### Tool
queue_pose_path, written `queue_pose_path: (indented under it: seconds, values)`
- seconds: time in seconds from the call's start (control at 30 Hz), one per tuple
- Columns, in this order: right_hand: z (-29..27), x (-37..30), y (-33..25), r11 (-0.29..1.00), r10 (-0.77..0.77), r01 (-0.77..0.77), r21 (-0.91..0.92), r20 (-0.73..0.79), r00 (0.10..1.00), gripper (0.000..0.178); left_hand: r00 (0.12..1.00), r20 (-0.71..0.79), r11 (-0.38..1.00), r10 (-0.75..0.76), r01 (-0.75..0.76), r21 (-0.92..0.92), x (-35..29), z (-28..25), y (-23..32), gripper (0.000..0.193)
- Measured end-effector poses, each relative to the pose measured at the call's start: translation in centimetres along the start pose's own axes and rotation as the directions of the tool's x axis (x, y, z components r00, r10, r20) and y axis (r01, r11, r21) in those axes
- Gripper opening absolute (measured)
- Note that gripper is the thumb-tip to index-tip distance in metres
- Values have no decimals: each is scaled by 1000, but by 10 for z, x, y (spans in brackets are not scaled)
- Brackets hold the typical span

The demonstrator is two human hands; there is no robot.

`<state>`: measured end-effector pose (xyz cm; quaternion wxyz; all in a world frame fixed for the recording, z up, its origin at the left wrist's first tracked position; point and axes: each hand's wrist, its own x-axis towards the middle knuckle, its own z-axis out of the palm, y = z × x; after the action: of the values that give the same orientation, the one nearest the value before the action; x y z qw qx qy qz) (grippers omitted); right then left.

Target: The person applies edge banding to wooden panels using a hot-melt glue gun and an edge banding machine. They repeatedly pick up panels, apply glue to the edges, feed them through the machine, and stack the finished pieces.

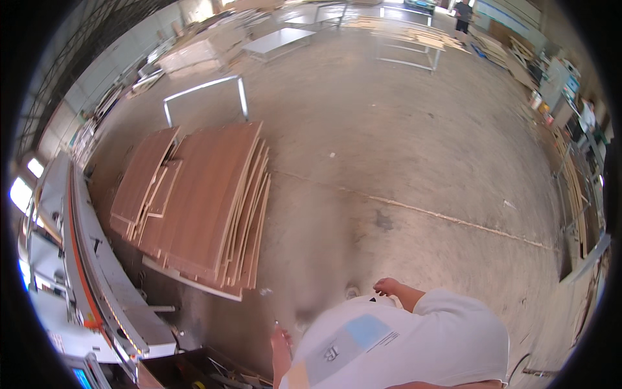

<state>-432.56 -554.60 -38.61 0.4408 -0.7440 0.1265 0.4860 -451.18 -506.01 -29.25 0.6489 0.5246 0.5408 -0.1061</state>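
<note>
My left hand hangs low beside my white shirt, its fingers closed. A small pale tip sticks up from them, too small to name. On the other side my right hand is held out from my body, fingers loosely bent and nothing visible in them. Ahead and to the left lies a stack of brown wood-faced panels, its edges unevenly fanned. The stack is nearer my left hand, but neither hand touches it.
A long machine with an orange strip runs along the left. Behind the panels stands a metal frame. A white-topped table and a table of pale strips are farther off. Two people stand at the far right, one in dark clothes.
</note>
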Motion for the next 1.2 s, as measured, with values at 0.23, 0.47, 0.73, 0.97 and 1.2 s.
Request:
queue_pose_path:
  seconds: [0.23,0.47,0.73,0.97,1.2]
  values:
    - [22,7,-13,977,48,-32,210,-71,996,31,970,38,970,241,-242,19,7,-45,-32,38]
    - [112,8,-75,935,-278,291,-202,92,956,29,944,127,952,305,-303,-35,-41,-124,15,50]
    - [239,-9,-211,728,-268,324,-605,184,946,36,953,188,955,238,-195,-222,37,-208,-3,61]
    - [307,-4,-255,821,-276,330,-466,181,944,37,1000,-18,986,-16,13,-163,93,-278,8,58]
    - [320,38,-247,404,-499,672,-620,466,730,37,921,196,905,337,-260,-337,57,-323,128,57]
